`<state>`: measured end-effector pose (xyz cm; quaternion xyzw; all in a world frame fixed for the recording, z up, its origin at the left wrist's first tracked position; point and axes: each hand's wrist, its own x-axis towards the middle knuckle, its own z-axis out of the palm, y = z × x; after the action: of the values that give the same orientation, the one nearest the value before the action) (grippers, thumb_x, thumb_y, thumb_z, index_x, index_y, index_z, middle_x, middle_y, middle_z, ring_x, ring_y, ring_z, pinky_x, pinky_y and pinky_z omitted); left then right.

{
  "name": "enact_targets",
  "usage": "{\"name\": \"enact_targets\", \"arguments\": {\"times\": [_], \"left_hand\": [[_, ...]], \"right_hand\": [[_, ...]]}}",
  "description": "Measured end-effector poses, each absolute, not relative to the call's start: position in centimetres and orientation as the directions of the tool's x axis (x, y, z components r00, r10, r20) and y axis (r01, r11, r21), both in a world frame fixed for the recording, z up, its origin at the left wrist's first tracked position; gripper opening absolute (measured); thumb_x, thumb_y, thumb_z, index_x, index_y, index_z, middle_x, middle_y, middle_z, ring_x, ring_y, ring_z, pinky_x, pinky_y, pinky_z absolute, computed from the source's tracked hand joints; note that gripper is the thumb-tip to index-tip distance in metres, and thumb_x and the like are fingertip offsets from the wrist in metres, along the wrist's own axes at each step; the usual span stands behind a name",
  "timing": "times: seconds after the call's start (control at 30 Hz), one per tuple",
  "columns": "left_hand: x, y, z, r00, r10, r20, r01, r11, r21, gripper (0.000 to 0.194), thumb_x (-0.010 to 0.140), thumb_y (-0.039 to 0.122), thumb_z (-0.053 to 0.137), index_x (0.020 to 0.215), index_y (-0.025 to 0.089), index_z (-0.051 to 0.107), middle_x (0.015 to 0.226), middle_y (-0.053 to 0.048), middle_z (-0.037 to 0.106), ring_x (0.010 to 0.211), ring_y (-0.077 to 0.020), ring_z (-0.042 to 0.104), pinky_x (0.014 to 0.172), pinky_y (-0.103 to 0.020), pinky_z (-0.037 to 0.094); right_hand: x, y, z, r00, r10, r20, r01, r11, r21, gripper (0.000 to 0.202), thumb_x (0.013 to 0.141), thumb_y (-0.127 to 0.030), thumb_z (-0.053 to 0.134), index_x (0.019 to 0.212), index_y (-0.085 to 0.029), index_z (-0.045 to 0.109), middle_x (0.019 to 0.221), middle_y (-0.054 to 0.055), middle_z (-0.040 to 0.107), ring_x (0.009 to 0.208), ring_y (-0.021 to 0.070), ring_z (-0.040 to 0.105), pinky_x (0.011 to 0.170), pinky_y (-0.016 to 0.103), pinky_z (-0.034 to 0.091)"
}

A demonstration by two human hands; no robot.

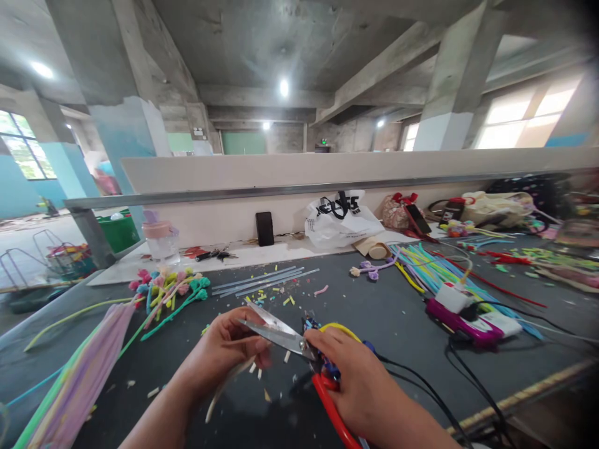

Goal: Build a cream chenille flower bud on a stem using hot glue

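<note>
My right hand (358, 377) is wrapped round a pair of red-handled scissors (285, 338), whose blades are parted and point left. My left hand (234, 343) pinches a thin cream pipe cleaner (222, 393), its tail hanging below the fingers. The blades lie over the left fingertips; whether they touch the pipe cleaner I cannot tell. Behind the right hand is a partly hidden blue and yellow tool (369, 345) with a black cable. Small cut cream pieces (253, 368) lie on the dark table beneath.
A bundle of pastel pipe cleaners (84, 374) and fuzzy flowers (168, 287) lie left. Clear sticks (262, 280) are behind. A purple power strip (468, 321), cables and more pipe cleaners (440, 274) sit right. A bottle (160, 240), phone (264, 229) and white bag (344, 221) line the back.
</note>
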<state>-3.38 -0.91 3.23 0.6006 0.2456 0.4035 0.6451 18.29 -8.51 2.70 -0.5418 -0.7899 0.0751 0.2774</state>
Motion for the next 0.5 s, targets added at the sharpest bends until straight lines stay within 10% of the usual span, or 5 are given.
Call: {"name": "enact_targets", "arguments": {"times": [0.5], "left_hand": [[-3.0, -0.6, 2.8, 0.561, 0.811, 0.167, -0.479, 0.154, 0.864, 0.029, 0.069, 0.023, 0.073, 0.096, 0.015, 0.063, 0.075, -0.006, 0.069, 0.065, -0.0175, 0.065, 0.064, -0.030, 0.050]], "right_hand": [[18.9, -8.1, 3.7, -0.144, 0.902, 0.407, 0.815, 0.341, -0.468, 0.055, 0.066, -0.007, 0.049, 0.118, -0.025, 0.050, 0.107, 0.007, 0.056, 0.096, 0.0207, 0.055, 0.082, 0.033, 0.046]]}}
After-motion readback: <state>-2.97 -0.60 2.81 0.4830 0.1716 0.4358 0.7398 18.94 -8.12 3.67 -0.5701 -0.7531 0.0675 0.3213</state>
